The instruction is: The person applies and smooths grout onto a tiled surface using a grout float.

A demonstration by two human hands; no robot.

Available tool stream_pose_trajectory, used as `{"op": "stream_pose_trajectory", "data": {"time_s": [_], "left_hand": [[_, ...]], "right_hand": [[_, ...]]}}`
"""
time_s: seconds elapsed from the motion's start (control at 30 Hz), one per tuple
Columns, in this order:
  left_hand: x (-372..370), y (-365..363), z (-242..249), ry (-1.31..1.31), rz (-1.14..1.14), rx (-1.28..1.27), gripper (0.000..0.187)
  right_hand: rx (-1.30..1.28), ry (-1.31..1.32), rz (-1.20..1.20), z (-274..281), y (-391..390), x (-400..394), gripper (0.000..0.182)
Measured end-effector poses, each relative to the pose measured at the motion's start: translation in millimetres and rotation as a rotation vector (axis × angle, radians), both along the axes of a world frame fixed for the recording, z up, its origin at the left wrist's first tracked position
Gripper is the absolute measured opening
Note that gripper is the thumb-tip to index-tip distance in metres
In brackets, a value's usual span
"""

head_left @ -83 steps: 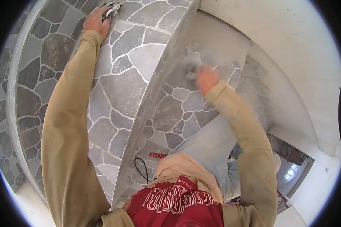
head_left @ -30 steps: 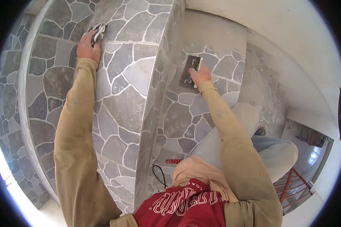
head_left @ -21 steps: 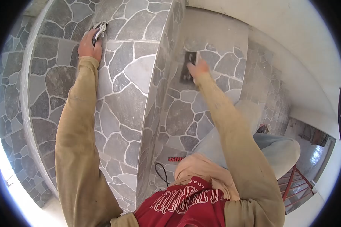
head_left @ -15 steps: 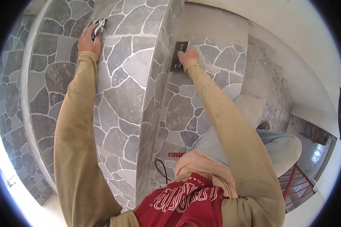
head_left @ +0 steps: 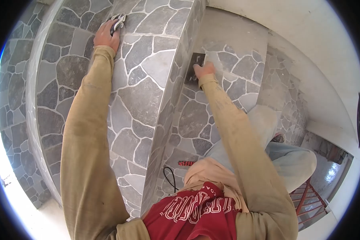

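Observation:
At the upper left, my left hand (head_left: 107, 35) is closed around a bunched black-and-white cloth (head_left: 118, 23), resting on the raised step (head_left: 142, 98), which is faced with grey stone-pattern tiles and pale joints. My right hand (head_left: 205, 69) grips the handle of a trowel (head_left: 195, 60) with a dark rectangular blade. The blade lies against the lower tiled surface (head_left: 192, 118), close beside the step's side face. My palm and fingers hide part of the handle.
A grey film covers the tiles (head_left: 234, 32) beyond the trowel. A red-and-black braided cord piece (head_left: 185, 163) and a black loop (head_left: 170, 179) lie near my lap. At right are a white wall (head_left: 308, 52) and a red metal frame (head_left: 308, 198).
The view has shifted, moving the scene a little right and down. The trowel has slid slightly toward me. My left hand stays at about the same spot on the step with the cloth.

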State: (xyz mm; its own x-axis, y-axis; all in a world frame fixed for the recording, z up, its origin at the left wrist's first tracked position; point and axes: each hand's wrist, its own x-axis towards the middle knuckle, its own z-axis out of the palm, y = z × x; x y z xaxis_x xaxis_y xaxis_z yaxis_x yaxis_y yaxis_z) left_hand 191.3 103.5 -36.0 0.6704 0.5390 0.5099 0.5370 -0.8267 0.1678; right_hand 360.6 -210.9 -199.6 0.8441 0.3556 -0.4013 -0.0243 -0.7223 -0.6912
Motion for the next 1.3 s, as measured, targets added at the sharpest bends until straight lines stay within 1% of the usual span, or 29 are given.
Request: {"op": "stream_pose_trajectory", "data": {"time_s": [0.07, 0.1, 0.17, 0.2, 0.27, 0.3, 0.33, 0.4, 0.43, 0.5, 0.53, 0.6, 0.63, 0.67, 0.73, 0.77, 0.83, 0.87, 0.9, 0.93, 0.97, 1.0, 1.03, 1.07, 1.13, 1.2, 1.23, 1.27, 1.3], "left_hand": [[-0.2, -0.8, -4.6, -0.004, -0.004, -0.012, 0.037], [2.1, -0.3, -3.3, 0.003, 0.008, 0.011, 0.037], [0.4, 1.8, -2.5, 0.028, 0.023, 0.026, 0.038], [1.4, 1.1, 0.0, 0.023, 0.007, 0.008, 0.038], [3.1, -4.4, -0.8, 0.016, -0.011, -0.011, 0.038], [2.7, -6.7, -0.7, 0.017, 0.005, -0.022, 0.038], [2.6, -6.0, 2.4, 0.016, 0.022, -0.027, 0.037], [1.2, -6.8, 0.0, 0.036, 0.033, -0.017, 0.037], [3.3, -3.1, 0.3, 0.046, 0.055, -0.004, 0.037], [3.9, 5.8, 0.1, 0.029, 0.024, 0.017, 0.038], [2.1, 3.0, -2.5, 0.021, -0.006, 0.027, 0.038], [0.4, 0.0, -1.5, 0.042, 0.02, 0.005, 0.037], [3.1, -0.7, 0.6, 0.035, 0.025, 0.002, 0.037], [4.0, -2.5, 1.0, 0.031, 0.03, -0.008, 0.037], [6.1, 3.1, -0.5, 0.009, 0.017, 0.012, 0.036], [1.4, 4.1, -5.0, 0.009, 0.006, 0.023, 0.036], [1.5, -0.7, -1.4, 0.006, 0.017, 0.001, 0.036], [2.4, -3.8, 1.3, 0.001, 0.007, -0.012, 0.036], [1.9, -1.3, -0.6, -0.003, -0.001, 0.009, 0.035], [1.3, -2.5, -1.9, -0.008, 0.014, 0.008, 0.035], [1.2, -2.4, -2.3, 0.005, 0.005, 0.024, 0.037], [0.8, 0.2, -3.5, 0.02, 0.0, 0.04, 0.038], [0.6, 2.8, -2.1, 0.075, 0.03, 0.014, 0.038], [-1.5, -8.7, 1.6, 0.098, 0.041, -0.006, 0.038], [8.8, -26.8, 18.1, -0.034, -0.031, 0.0, 0.03], [7.9, -20.5, 13.3, -0.025, -0.003, 0.025, 0.031], [9.3, -16.8, 14.9, -0.014, 0.01, 0.041, 0.032], [6.6, -16.1, 11.4, 0.013, 0.02, 0.044, 0.032], [2.9, -20.0, 7.3, 0.035, 0.015, 0.024, 0.032]], "right_hand": [[0.118, 0.085, -0.03, 3.4, -29.1, -2.7, 0.05], [0.125, 0.072, -0.024, 4.6, -36.7, -1.5, 0.05], [0.262, -0.029, -0.054, -2.0, -54.3, -12.9, 0.052], [0.252, -0.019, -0.057, -3.6, -49.0, -14.7, 0.052], [0.106, 0.085, -0.091, -0.5, -14.3, -5.8, 0.05], [-0.04, 0.054, -0.039, 9.1, 1.6, 2.0, 0.052], [-0.034, 0.052, -0.038, 11.1, -1.9, 1.1, 0.052], [0.104, 0.147, -0.052, 13.9, -23.4, -6.7, 0.05], [0.112, 0.137, -0.052, 5.4, -27.5, -8.3, 0.05], [0.16, -0.008, -0.015, -19.8, -37.7, -20.0, 0.044], [0.151, 0.001, -0.016, -9.6, -29.8, -19.6, 0.044], [0.038, -0.027, -0.02, 11.8, 3.8, -10.4, 0.04], [0.042, -0.068, 0.065, 16.0, 7.8, -6.0, 0.039], [0.041, -0.068, 0.063, 12.8, 7.8, -2.5, 0.039], [0.205, -0.03, 0.085, 17.4, 12.3, 12.8, 0.037], [0.198, -0.03, 0.099, 16.3, 13.2, 12.6, 0.037], [0.325, -0.11, 0.051, 48.4, 13.9, 1.9, 0.038], [0.321, -0.101, 0.065, 28.4, 18.7, 0.1, 0.038], [0.21, -0.199, 0.057, -6.2, 27.3, 5.6, 0.037], [0.101, -0.302, 0.051, -26.2, 31.8, 11.9, 0.037], [0.134, -0.284, 0.061, -19.7, 29.9, 13.2, 0.035], [0.141, -0.286, 0.082, 3.4, 28.5, 16.5, 0.035], [0.261, -0.146, 0.106, 38.3, 18.5, 13.4, 0.034], [0.37, 0.005, 0.119, 53.3, 7.7, 6.6, 0.033], [0.422, -0.008, 0.082, 11.5, 14.9, 6.9, 0.033], [0.241, -0.158, 0.045, -16.4, 24.2, 14.0, 0.032], [0.251, -0.166, 0.051, 2.1, 27.9, 14.8, 0.032], [0.291, -0.084, 0.044, 35.2, 21.2, 4.9, 0.032], [0.313, 0.013, 0.026, 49.8, 8.4, -8.0, 0.032]]}}
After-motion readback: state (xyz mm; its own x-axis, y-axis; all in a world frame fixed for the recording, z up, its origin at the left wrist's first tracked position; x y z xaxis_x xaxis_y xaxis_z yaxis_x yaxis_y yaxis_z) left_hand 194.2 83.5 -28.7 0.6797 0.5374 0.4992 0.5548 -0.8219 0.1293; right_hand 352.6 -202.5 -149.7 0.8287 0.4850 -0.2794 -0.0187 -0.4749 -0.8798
